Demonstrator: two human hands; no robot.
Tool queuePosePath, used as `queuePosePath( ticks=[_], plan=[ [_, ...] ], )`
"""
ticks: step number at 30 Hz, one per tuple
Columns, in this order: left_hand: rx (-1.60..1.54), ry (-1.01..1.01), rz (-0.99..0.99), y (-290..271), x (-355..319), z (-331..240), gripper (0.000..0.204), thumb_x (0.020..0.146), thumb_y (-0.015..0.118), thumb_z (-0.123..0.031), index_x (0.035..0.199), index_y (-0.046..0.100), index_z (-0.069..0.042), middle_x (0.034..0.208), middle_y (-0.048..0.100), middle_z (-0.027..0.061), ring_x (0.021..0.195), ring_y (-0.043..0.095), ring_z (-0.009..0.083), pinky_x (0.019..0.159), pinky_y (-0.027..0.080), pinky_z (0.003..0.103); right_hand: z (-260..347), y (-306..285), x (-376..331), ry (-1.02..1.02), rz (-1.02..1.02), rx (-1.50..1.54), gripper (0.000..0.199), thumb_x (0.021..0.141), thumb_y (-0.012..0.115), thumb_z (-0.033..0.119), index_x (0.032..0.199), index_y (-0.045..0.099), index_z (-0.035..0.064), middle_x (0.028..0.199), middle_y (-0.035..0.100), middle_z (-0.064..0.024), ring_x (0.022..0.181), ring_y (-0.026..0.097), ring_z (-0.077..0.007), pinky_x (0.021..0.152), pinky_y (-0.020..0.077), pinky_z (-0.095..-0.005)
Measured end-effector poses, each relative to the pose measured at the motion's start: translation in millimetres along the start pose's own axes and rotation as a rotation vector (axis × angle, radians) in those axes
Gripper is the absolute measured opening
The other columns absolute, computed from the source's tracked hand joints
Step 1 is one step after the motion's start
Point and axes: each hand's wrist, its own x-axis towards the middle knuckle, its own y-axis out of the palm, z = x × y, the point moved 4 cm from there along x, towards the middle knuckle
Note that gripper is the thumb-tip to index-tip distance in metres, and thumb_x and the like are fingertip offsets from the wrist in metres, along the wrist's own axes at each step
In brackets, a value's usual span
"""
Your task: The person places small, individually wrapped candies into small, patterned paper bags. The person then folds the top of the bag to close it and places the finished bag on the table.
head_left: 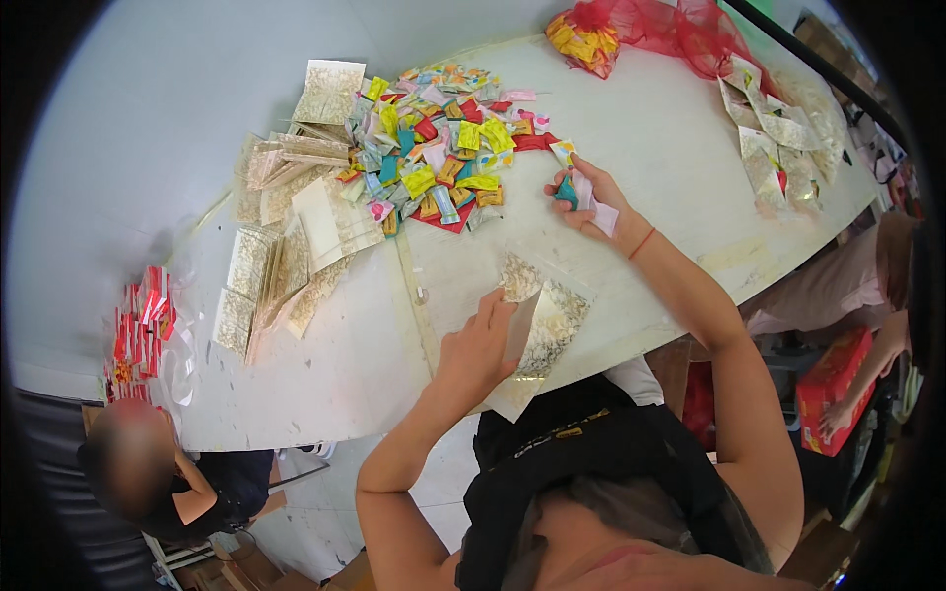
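My left hand [473,350] grips a small gold-and-white patterned paper bag [555,330] near the table's front edge; its side stands partly apart, showing a pale inner face. My right hand [613,192], farther out and to the right, is closed around several wrapped candies. Among these a teal candy [566,193], a pale pink one [604,218] and a white-and-yellow one [563,151] show between the fingers. Just left of that hand spreads a large heap of mixed wrapped candies [419,180] in yellow, red, teal, orange and silver.
Stacks of flat patterned bags [258,276] lie left of the heap on the white table [335,394]. At the far right sit filled patterned bags [764,148]; a red net bag [591,44] holds yellow packets. Red packets [143,330] and another person [187,483] are at left; someone's hand touches a red box [833,394].
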Motion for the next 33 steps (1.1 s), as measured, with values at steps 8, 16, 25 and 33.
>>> queuePosePath(
  ticks=[8, 16, 25, 33],
  plan=[
    [-0.011, 0.009, -0.042, 3.6, -1.0, 4.5, 0.067, 0.068, 0.078, -0.012, 0.126, 0.043, -0.012, 0.142, 0.041, 0.0086, 0.098, 0.066, 0.0313, 0.067, 0.055, 0.044, 44.0, -13.0, 10.9, -0.339, -0.323, -0.558, 0.019, 0.091, 0.061, 0.024, 0.095, 0.063, 0.0059, 0.096, 0.061, -0.0024, 0.072, 0.055, -0.0104, 0.049, 0.0405, -0.0216],
    [-0.007, -0.009, -0.010, 4.0, 0.4, 3.9, 0.067, 0.069, 0.078, -0.013, 0.126, 0.043, -0.012, 0.143, 0.040, 0.0078, 0.105, 0.063, 0.0300, 0.069, 0.055, 0.044, 63.2, 10.7, 39.0, -1.203, -0.700, -1.818, 0.022, 0.084, 0.067, 0.020, 0.106, 0.067, 0.0179, 0.107, 0.061, -0.0081, 0.099, 0.059, -0.0263, 0.078, 0.0499, -0.0374],
    [0.010, 0.005, -0.004, 2.8, -0.7, 3.2, 0.069, 0.068, 0.080, -0.013, 0.126, 0.042, -0.012, 0.141, 0.041, 0.0080, 0.106, 0.063, 0.0296, 0.069, 0.056, 0.045, 39.4, 15.4, 51.4, -1.283, -0.334, -2.156, 0.030, 0.085, 0.070, 0.034, 0.109, 0.066, 0.0165, 0.126, 0.055, -0.0104, 0.117, 0.051, -0.0314, 0.093, 0.0442, -0.0435],
    [0.000, 0.022, -0.036, 2.3, -1.3, 2.2, 0.069, 0.069, 0.080, -0.013, 0.126, 0.042, -0.013, 0.142, 0.041, 0.0088, 0.101, 0.065, 0.0307, 0.068, 0.056, 0.044, 37.3, 13.8, 53.0, -1.093, -0.279, -2.233, 0.051, 0.086, 0.067, 0.039, 0.128, 0.058, 0.0121, 0.137, 0.051, -0.0112, 0.120, 0.050, -0.0318, 0.100, 0.0389, -0.0440]
  ],
)
